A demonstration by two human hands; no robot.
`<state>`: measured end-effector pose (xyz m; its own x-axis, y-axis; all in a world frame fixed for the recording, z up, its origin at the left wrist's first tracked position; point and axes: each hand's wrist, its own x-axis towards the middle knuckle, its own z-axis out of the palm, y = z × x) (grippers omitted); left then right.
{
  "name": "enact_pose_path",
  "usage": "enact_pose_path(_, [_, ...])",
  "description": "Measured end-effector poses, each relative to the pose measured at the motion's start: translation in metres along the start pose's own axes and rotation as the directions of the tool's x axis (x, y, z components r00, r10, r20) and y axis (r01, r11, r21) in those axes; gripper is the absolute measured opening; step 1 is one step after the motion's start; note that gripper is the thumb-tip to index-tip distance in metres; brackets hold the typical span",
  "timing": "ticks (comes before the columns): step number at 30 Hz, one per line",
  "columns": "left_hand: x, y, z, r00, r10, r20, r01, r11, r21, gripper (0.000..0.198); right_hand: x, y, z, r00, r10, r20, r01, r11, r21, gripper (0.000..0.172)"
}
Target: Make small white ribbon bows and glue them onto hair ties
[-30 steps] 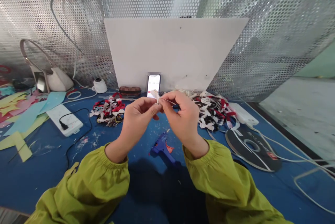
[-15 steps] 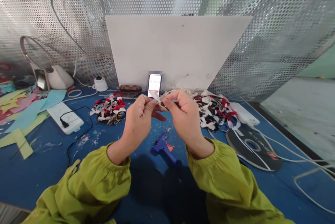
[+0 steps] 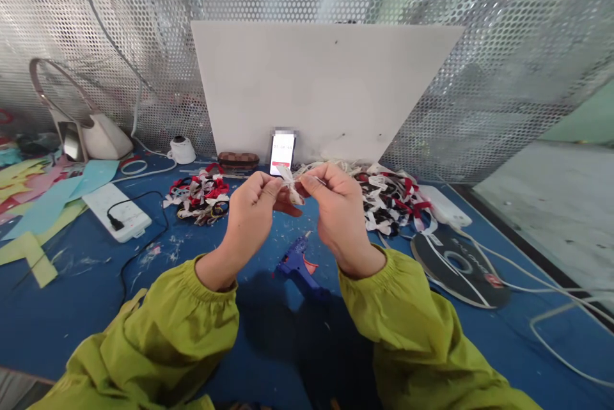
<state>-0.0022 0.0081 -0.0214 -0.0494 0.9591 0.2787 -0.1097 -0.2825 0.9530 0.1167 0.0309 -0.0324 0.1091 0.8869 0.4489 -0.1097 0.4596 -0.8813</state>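
A small white ribbon bow (image 3: 290,183) is held up between both hands, above the blue table. My left hand (image 3: 254,212) pinches its left side between thumb and fingers. My right hand (image 3: 336,205) pinches the other side, and a thin pale end shows by its fingertips. The fingers partly hide the bow. Below the hands, a blue glue gun (image 3: 302,264) with an orange trigger lies on the table. A pile of red, white and black ribbon hair ties (image 3: 391,199) sits right of my right hand; a smaller pile of ribbon ties (image 3: 201,196) lies on the left.
Behind the hands a lit phone (image 3: 282,153) leans against a white board (image 3: 326,84). A black disc (image 3: 460,269) and white cables lie at right. On the left are a white power strip (image 3: 118,212), a black cord, coloured paper scraps (image 3: 48,205) and a white handbag (image 3: 105,136).
The hands stay raised at nearly the same spot. The white bow shows more between the fingertips, and the right fingers have shifted slightly. The whole view has moved a little.
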Motion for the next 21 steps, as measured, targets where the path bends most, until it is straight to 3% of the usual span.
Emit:
enact_pose_path(5, [0.0062, 0.0031, -0.0051, 0.997, -0.047, 0.054, 0.050, 0.997, -0.053, 0.021, 0.0062, -0.0060, -0.0048, 0.997, 0.011, 0.074, -0.008, 0.999, -0.053, 0.012])
enact_pose_path(9, [0.0085, 0.0047, -0.0084, 0.968, -0.211, 0.139, 0.238, 0.944, -0.227, 0.030, 0.0074, -0.0073, -0.0050, 0.999, -0.036, 0.040, 0.038, 0.997, -0.070, 0.008])
enact_pose_path(12, [0.0086, 0.0022, -0.0084, 0.937, -0.280, 0.211, 0.335, 0.893, -0.300, 0.016, 0.0069, -0.0054, -0.0024, 0.999, -0.044, 0.028, 0.045, 0.999, -0.026, 0.007])
enact_pose_path(17, [0.0068, -0.0029, -0.0066, 0.940, -0.205, 0.272, 0.282, 0.916, -0.284, 0.018, 0.0052, -0.0022, -0.0001, 0.995, -0.090, 0.036, 0.094, 0.990, -0.105, 0.006])
enact_pose_path(21, [0.0068, -0.0023, -0.0059, 0.975, -0.097, 0.199, 0.130, 0.978, -0.162, 0.024, 0.0040, -0.0044, -0.0010, 0.977, -0.200, 0.068, 0.211, 0.940, -0.269, 0.010])
